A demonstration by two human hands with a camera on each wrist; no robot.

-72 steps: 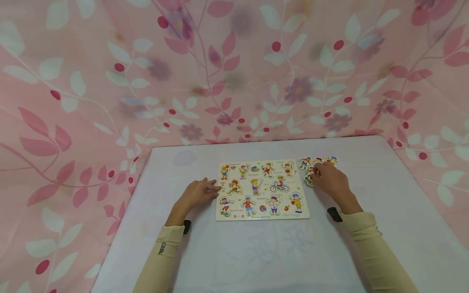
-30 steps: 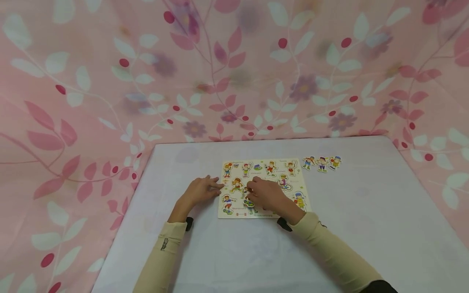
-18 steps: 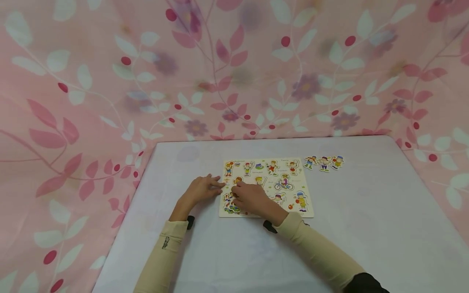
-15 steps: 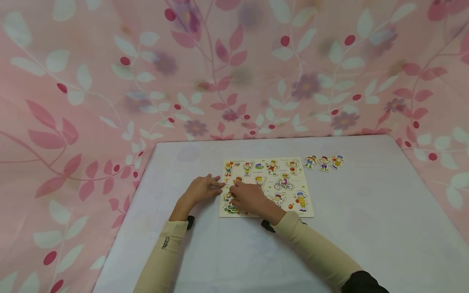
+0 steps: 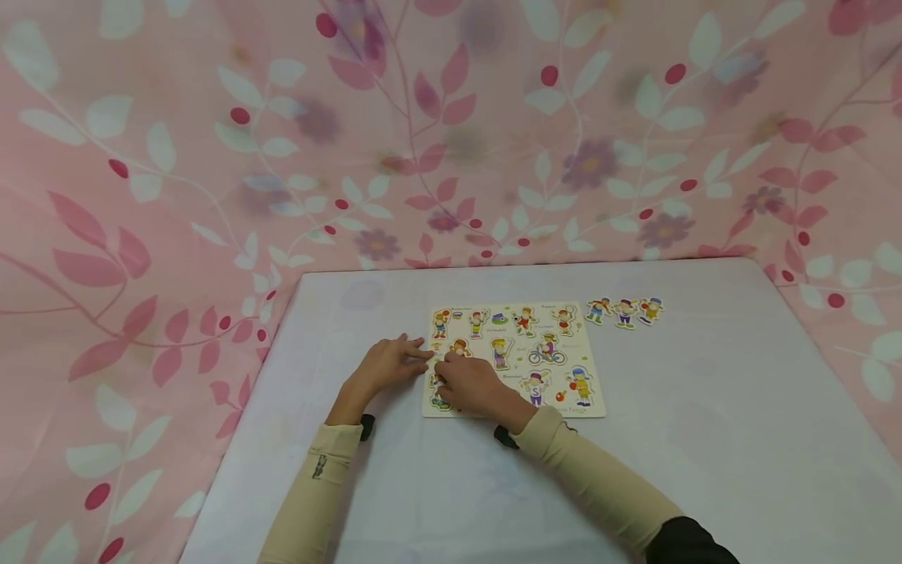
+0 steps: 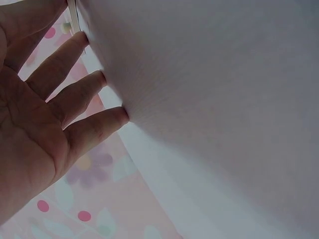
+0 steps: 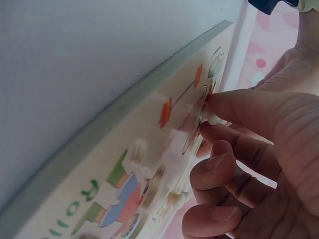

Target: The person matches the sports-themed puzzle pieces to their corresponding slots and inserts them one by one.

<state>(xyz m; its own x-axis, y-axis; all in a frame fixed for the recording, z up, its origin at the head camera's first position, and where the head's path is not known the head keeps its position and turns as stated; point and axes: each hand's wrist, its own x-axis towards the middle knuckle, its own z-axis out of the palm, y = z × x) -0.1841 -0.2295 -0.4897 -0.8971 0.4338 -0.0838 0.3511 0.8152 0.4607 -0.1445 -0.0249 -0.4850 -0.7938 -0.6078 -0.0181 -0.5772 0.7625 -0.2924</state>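
Observation:
A wooden puzzle board (image 5: 514, 415) printed with sports figures lies on the table. At its lower left corner my right hand (image 5: 470, 384) pinches a skateboarder puzzle piece (image 5: 438, 402), which it partly covers. In the right wrist view, thumb and index finger of the right hand (image 7: 249, 149) close on a small pale knob (image 7: 213, 118) on the piece, right at the board face. My left hand (image 5: 387, 366) has its fingers spread, with fingertips at the board's left edge. In the left wrist view, several fingertips of the left hand (image 6: 45, 114) rest on the white cloth.
Three loose figure pieces (image 5: 625, 312) lie on the white-covered table (image 5: 705, 407), beyond the board's upper right corner. A pink floral curtain (image 5: 451, 141) stands behind and along the sides of the table. Other figures, such as a cyclist (image 5: 546, 351), sit on the board.
My right hand has gone from the loose pieces to the board's lower left with the skateboarder puzzle piece, shifting slightly left over the last half second. The left hand stays at the board's edge.

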